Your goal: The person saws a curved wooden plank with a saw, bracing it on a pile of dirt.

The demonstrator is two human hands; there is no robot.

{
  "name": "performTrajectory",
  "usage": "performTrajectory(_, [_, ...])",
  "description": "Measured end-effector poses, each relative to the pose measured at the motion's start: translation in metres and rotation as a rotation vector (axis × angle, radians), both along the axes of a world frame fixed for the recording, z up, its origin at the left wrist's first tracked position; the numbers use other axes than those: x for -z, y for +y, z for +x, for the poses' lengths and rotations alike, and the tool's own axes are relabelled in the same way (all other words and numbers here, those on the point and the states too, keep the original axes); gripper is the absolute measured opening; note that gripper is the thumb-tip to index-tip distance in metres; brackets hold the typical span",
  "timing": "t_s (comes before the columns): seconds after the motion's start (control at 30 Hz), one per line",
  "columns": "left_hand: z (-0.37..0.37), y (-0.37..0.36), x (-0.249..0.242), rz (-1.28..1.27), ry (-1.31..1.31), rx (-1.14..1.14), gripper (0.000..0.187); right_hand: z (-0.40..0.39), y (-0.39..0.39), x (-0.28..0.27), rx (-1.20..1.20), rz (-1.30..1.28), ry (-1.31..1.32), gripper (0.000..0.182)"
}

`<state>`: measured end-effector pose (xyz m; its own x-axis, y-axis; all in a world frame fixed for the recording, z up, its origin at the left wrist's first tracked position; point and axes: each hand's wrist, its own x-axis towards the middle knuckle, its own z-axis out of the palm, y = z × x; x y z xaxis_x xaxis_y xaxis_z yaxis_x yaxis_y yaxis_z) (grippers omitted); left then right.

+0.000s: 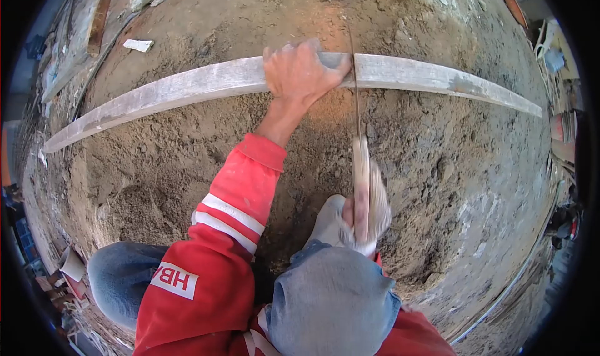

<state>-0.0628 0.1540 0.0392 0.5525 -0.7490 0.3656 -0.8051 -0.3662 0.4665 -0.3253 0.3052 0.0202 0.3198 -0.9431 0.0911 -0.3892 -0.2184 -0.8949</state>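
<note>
A long grey wooden plank (187,87) lies across sandy ground. My left hand (301,73) presses down flat on the plank near its middle, fingers wrapped over the far edge. My right hand (367,215), in a white glove, grips the wooden handle of a hand saw (357,115). The thin saw blade runs up from the handle and crosses the plank just right of my left hand. My right knee in jeans (331,300) sits below the right hand.
Loose sand and dirt (156,181) surround the plank. A scrap of white debris (137,45) lies at the upper left. Clutter, tools and buckets sit along the right edge (556,62). A thin rod (512,281) curves along the lower right.
</note>
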Motion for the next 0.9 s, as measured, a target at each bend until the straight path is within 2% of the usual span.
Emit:
performTrajectory(0.03, [-0.001,0.001,0.001,-0.022,-0.053,-0.018,0.053,-0.005,0.013,-0.004,0.125,0.570,-0.257,0.059])
performTrajectory(0.07, [-0.003,0.003,0.003,-0.037,-0.105,-0.030,0.051,-0.005,0.008,0.002,0.126,0.578,-0.253,0.059])
performTrajectory(0.13, [-0.006,0.006,0.001,-0.028,-0.066,-0.013,0.051,0.000,-0.006,0.018,-0.068,0.586,-0.334,0.066])
performTrajectory(0.27, [-0.003,0.003,-0.008,0.030,0.043,0.016,0.052,0.005,-0.022,0.021,-0.060,0.609,-0.343,0.071])
performTrajectory(0.37, [-0.001,0.004,-0.005,-0.005,0.025,0.017,0.052,0.009,-0.025,0.019,-0.101,0.624,-0.328,0.075])
performTrajectory(0.43, [-0.001,0.000,0.000,-0.041,-0.038,-0.010,0.052,-0.005,0.001,0.013,-0.062,-0.176,0.017,0.064])
performTrajectory(0.47, [-0.003,0.003,0.004,-0.063,-0.100,-0.022,0.051,-0.007,0.000,0.017,-0.070,-0.166,0.026,0.064])
performTrajectory(0.57, [-0.005,0.006,-0.007,-0.005,-0.004,0.007,0.051,0.004,-0.024,0.034,-0.278,0.227,-0.133,0.050])
performTrajectory(0.63, [-0.005,0.004,-0.010,0.013,0.020,0.013,0.051,0.013,-0.052,0.034,-0.237,0.229,-0.033,0.050])
performTrajectory(0.7, [-0.002,0.005,-0.009,0.028,0.036,0.003,0.050,0.025,-0.048,0.008,-0.214,0.229,0.062,0.051])
performTrajectory(0.77, [-0.002,0.003,0.000,-0.015,-0.003,-0.003,0.050,0.034,-0.009,-0.051,0.575,1.156,-1.424,0.060])
performTrajectory(0.8, [0.000,0.001,0.002,-0.018,0.001,-0.016,0.050,0.020,-0.003,-0.035,0.566,1.159,-1.413,0.060])
performTrajectory(0.87, [-0.002,0.002,0.005,-0.013,-0.023,-0.002,0.049,-0.018,0.004,0.026,-0.348,0.721,-1.300,0.056])
performTrajectory(0.9, [-0.005,0.005,0.004,-0.002,-0.017,0.006,0.049,-0.023,0.009,0.047,-0.191,0.857,-1.294,0.055])
